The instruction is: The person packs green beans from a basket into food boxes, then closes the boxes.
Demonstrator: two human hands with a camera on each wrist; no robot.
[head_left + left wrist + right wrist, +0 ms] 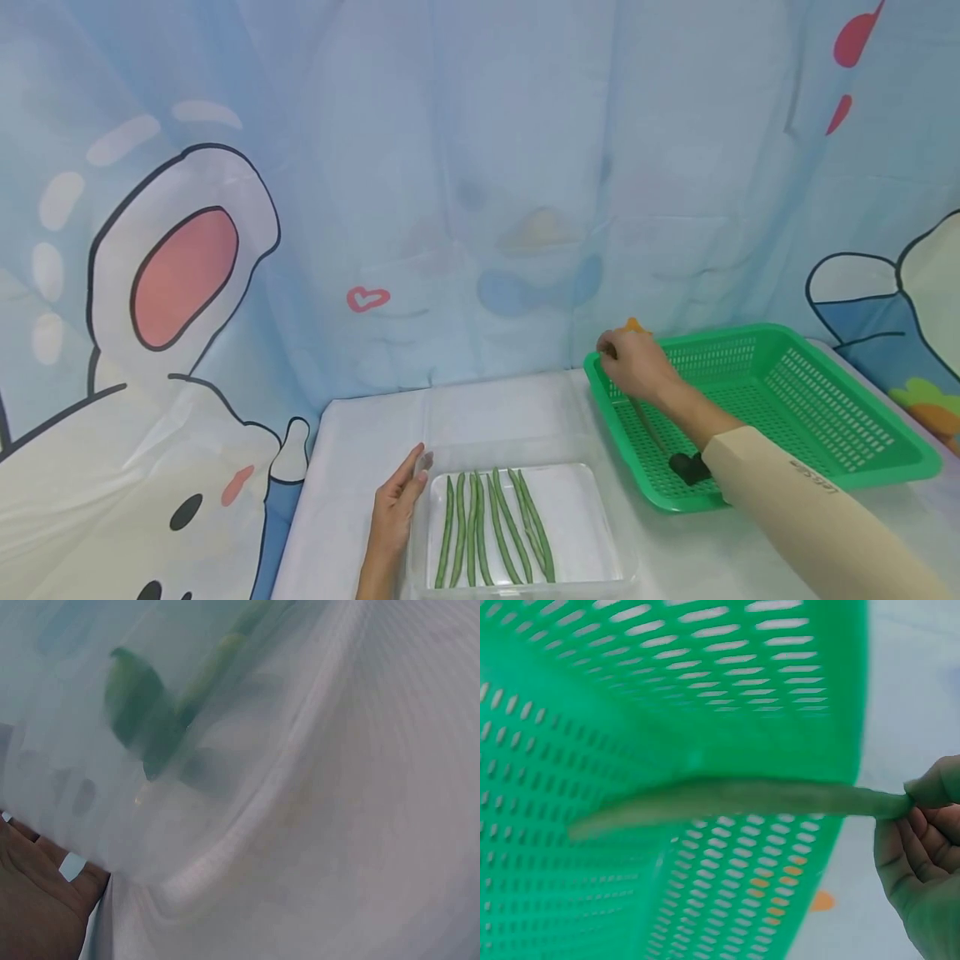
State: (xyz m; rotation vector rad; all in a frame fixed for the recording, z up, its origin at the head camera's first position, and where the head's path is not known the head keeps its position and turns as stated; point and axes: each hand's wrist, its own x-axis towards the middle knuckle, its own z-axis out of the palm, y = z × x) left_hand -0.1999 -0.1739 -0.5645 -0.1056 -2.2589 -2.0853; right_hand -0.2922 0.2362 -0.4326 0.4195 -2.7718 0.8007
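Note:
Several long green beans (480, 529) lie side by side, lengthwise, in a clear plastic container (611, 575). At the container's left wall is my left hand (390, 508), gripping it near the far corner; the left wrist view catches only part of that palm (37, 900) beside translucent plastic. My right hand (636, 362) is at the far left corner of a green plastic basket (750, 400). Thumb and fingers pinch one end of a single bean (742, 799), whose free length reaches over the basket's inside, blurred in the right wrist view.
The basket's slotted walls stand to the right of the container on a white-covered table (360, 433). A blue printed curtain (450, 208) hangs behind the table edge. Near my right wrist, a black object (686, 468) overlaps the basket.

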